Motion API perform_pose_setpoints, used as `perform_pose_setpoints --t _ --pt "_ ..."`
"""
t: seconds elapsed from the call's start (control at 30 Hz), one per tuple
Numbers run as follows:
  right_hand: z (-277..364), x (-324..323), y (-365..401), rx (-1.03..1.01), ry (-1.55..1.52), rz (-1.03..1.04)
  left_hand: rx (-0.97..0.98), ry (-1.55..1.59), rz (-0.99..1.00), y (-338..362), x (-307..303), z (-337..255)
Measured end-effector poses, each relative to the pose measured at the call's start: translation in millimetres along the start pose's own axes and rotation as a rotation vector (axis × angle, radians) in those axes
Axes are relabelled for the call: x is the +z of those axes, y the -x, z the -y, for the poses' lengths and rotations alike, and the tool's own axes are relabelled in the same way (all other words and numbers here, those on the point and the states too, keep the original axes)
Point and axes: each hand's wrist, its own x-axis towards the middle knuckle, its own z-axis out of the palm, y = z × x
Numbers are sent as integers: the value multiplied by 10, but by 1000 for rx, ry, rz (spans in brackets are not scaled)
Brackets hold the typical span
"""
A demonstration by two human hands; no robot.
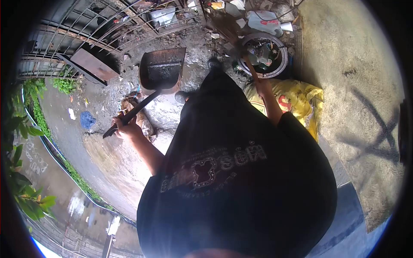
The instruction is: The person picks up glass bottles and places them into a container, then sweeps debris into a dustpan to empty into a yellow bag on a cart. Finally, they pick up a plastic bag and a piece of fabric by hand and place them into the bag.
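My left hand (126, 128) is closed around the dark handle of a dustpan (163, 71). The pan is worn and dirty, with its open side away from me, and it sits on the wet, grimy ground. In my right hand (263, 89) is the wooden stick of a broom (251, 69). Its brown bristles point up and left, past a round grey rim (282, 64) that encircles bottles and other litter. A yellow sack (301, 96) lies beneath my right forearm. The bristle tips blur into the debris behind them.
A rusty metal grating (56, 32) lines the upper left, with a flat brown board (92, 64) by it. Litter, including a pale plastic bag (263, 22), is piled at the top. A concrete wall (348, 56) rises on the right. Blue crumpled plastic (87, 120) lies left.
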Motion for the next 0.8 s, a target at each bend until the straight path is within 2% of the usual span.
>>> perform_pose_setpoints --t 0.03,0.13,0.2,0.27,0.33,0.4,0.47,0.5,0.53,0.6,0.67,0.73,0.77,0.8 --pt "-163 96 -75 -169 148 -99 -3 -47 10 24 58 3" --pt "-212 94 316 -80 178 -46 -13 -85 4 -41 89 41" --pt "-229 150 603 -45 -42 -115 7 -89 15 -58 81 59" --pt "-298 254 611 -113 -14 -162 -12 -106 55 -99 40 41" --pt "-94 205 717 -163 95 -272 65 -110 149 -79 46 35" --pt "102 243 632 -167 127 -253 41 -122 132 -143 44 38" --pt "222 371 347 -196 116 -332 21 -119 233 -317 42 122" --pt "256 458 196 -195 108 -344 33 -126 218 -306 126 143" --pt "273 568 64 -271 78 -333 -17 -164 269 -380 167 196" --pt "279 811 -33 -348 47 -334 -87 -188 349 -579 297 398" --pt "215 1085 67 -324 132 -318 -61 -264 441 -753 468 720" --pt "-20 1390 105 -203 110 -309 -84 -402 602 -948 632 1130" --pt "149 1315 446 -139 -30 -235 3 -379 708 -1047 674 1444" --pt "23 1414 576 -199 -29 -260 99 -350 810 -1150 780 1722"
